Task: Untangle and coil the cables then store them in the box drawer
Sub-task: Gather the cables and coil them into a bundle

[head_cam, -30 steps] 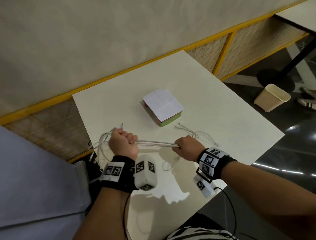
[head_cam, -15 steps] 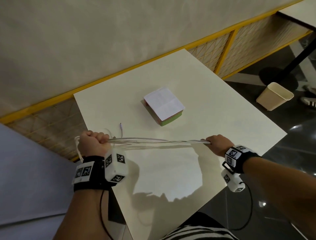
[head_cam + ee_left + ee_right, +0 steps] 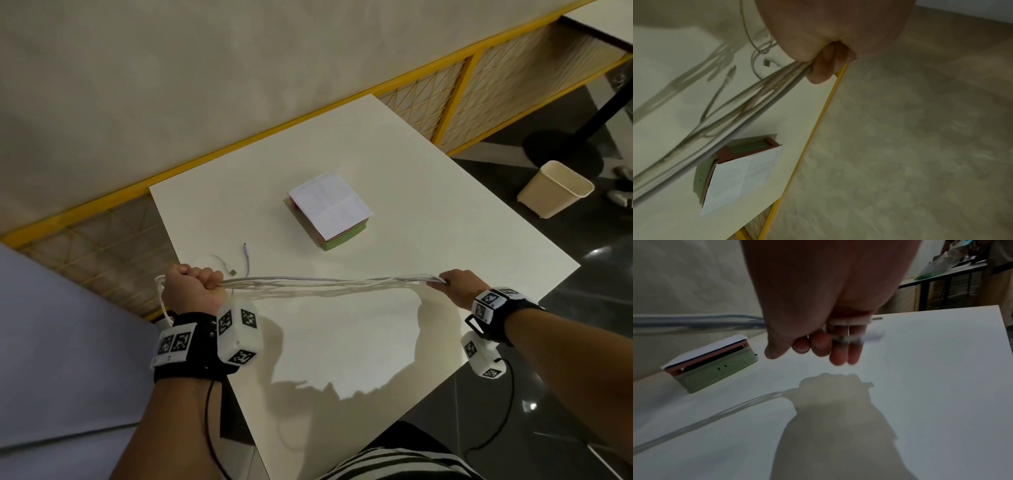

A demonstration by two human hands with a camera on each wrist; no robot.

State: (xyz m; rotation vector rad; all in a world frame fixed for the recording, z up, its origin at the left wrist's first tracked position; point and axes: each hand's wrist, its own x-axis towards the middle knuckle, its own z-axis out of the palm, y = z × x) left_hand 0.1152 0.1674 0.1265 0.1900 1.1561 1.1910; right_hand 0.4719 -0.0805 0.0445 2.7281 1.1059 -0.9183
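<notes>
A bundle of white cables (image 3: 329, 282) stretches nearly straight above the white table (image 3: 428, 219), from one fist to the other. My left hand (image 3: 191, 286) grips one end near the table's left edge, where loose loops and a USB plug (image 3: 767, 63) lie. My right hand (image 3: 457, 286) grips the other end, with the cables (image 3: 849, 335) wrapped round its fingers. The green and pink box (image 3: 330, 212) with a white paper on top sits beyond the cables at mid-table. Its drawer looks nearly closed in the right wrist view (image 3: 715, 365).
A thin cable end with a small plug (image 3: 246, 255) lies on the table left of the box. A beige bin (image 3: 555, 193) stands on the dark floor at right. A yellow-framed partition (image 3: 466, 89) runs behind the table.
Both hands have moved apart, the right one far to the right, pulling the cable bundle out long and nearly straight. The loose strands by the box are gone from the table.
</notes>
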